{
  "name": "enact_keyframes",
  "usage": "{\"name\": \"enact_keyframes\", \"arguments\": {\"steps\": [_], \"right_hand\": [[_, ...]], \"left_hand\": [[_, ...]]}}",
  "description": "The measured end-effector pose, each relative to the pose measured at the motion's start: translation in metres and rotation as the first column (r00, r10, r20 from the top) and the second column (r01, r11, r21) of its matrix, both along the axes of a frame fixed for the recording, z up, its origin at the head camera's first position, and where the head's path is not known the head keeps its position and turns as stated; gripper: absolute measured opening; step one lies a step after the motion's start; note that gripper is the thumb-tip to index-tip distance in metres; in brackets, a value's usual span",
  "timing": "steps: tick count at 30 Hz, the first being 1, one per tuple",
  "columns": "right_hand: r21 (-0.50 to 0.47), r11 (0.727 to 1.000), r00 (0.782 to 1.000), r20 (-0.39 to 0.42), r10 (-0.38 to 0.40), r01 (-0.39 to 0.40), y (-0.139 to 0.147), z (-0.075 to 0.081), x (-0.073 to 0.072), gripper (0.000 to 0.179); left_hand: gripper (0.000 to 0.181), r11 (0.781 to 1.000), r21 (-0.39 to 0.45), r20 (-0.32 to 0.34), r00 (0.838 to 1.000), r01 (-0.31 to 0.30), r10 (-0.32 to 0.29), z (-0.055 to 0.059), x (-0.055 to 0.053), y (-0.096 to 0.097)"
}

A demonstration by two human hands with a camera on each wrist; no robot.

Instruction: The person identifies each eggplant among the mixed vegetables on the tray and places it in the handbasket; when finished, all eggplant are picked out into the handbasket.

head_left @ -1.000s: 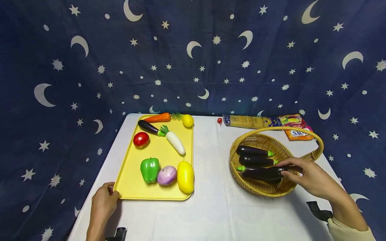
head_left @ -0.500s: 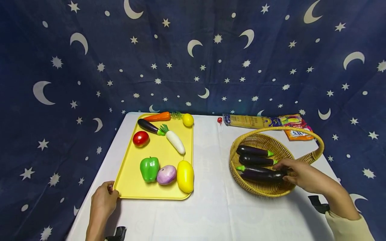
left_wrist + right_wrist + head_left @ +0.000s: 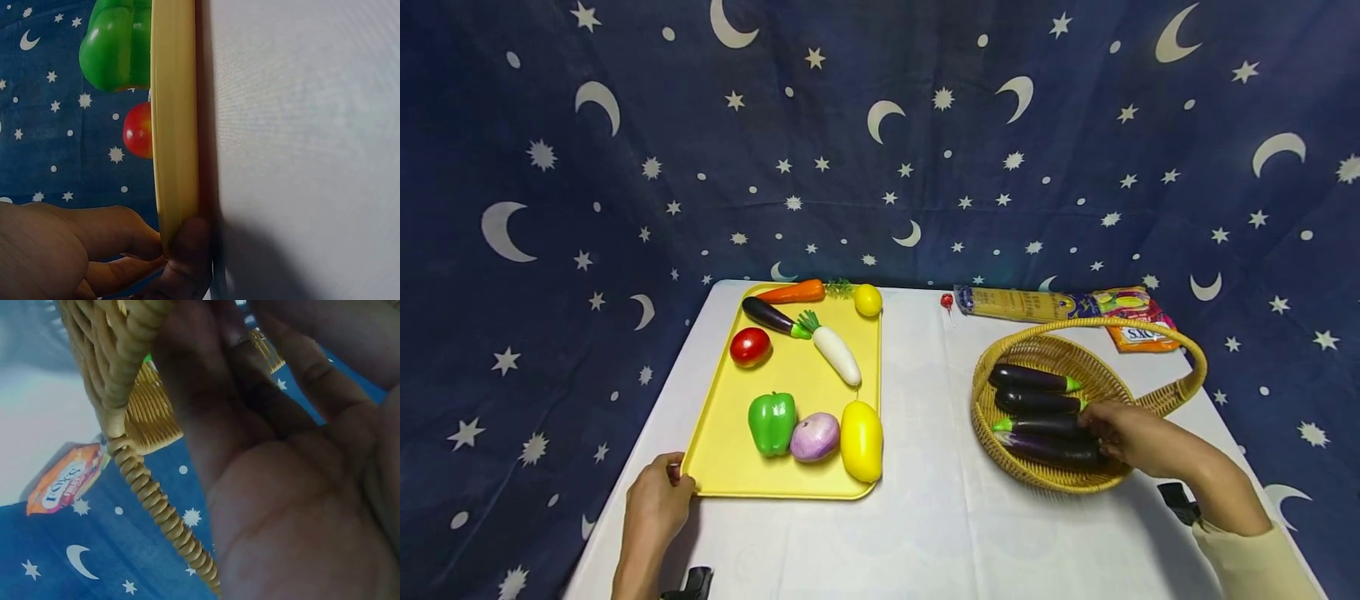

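Note:
At the near left corner of the yellow tray [image 3: 722, 475], my left hand [image 3: 655, 500] pinches the rim between thumb and fingers. The left wrist view shows thumb and fingers on both sides of the tray's rim [image 3: 177, 125]. My right hand [image 3: 1138, 437] reaches into the wicker basket [image 3: 992, 454] at its right side. Its curled fingers grip the right end of the nearest eggplant [image 3: 1048, 450]; that end is partly hidden by the hand. Several dark eggplants lie side by side there, including one at the back [image 3: 1030, 377]. The right wrist view shows palm and fingers, with the fingertips hidden.
On the tray lie a green pepper [image 3: 772, 423], onion [image 3: 815, 437], mango [image 3: 861, 442], white radish [image 3: 837, 354], eggplant [image 3: 771, 317], tomato [image 3: 750, 347], carrot [image 3: 793, 292] and lemon [image 3: 868, 300]. Behind the basket are a noodle pack [image 3: 1022, 304], candy bag [image 3: 1138, 333] and lollipop [image 3: 947, 302]. The basket's handle [image 3: 1187, 358] arches above it.
My right hand has moved slightly left and down within the basket. The nearest eggplant has shifted toward the front, apart from the green-tipped one behind it. My left hand stays on the tray.

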State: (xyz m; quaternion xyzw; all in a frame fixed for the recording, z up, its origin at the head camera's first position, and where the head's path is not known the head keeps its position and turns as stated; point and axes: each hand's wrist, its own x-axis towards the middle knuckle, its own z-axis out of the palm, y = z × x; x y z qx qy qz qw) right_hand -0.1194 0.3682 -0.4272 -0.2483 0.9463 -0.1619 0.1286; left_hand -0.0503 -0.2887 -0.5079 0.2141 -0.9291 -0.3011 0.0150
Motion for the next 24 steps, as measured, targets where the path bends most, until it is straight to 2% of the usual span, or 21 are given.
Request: {"name": "enact_keyframes", "arguments": {"steps": [5, 9, 13, 16, 19, 22, 24], "right_hand": [[0.016, 0.999, 0.999, -0.011, -0.037, 0.037, -0.011, 0.005, 0.001, 0.028], [-0.001, 0.998, 0.996, -0.059, -0.066, 0.067, -0.036, 0.025, 0.01, 0.027], [-0.136, 0.991, 0.988, -0.151, -0.019, -0.002, -0.082, 0.051, 0.021, 0.026], [-0.291, 0.952, 0.977, -0.209, 0.035, -0.096, -0.128, 0.062, 0.023, 0.03], [-0.397, 0.909, 0.972, -0.234, 0.03, -0.124, -0.181, 0.067, 0.013, 0.028], [-0.463, 0.882, 0.984, -0.18, -0.003, -0.082, -0.236, 0.071, -0.004, 0.023], [-0.477, 0.877, 0.991, -0.133, -0.01, -0.055, -0.27, 0.071, -0.021, 0.024]], "left_hand": [[0.046, 1.0, 0.003, 0.003, 1.0, -0.01, 0.01, 0.0, 0.004, -0.003], [0.045, 1.0, -0.003, -0.006, 1.0, 0.0, 0.0, 0.002, 0.005, -0.006], [0.047, 1.0, 0.004, -0.002, 1.0, -0.003, 0.003, 0.003, 0.003, -0.007], [0.047, 1.0, 0.02, -0.005, 1.0, 0.004, -0.004, 0.003, 0.0, -0.007], [0.047, 0.999, 0.032, -0.011, 1.0, 0.011, -0.011, 0.003, -0.002, -0.006], [0.046, 0.999, 0.039, -0.006, 1.0, 0.005, -0.005, 0.002, -0.001, -0.005], [0.045, 0.999, 0.043, -0.002, 1.0, 0.002, -0.002, 0.001, 0.001, -0.003]]}}
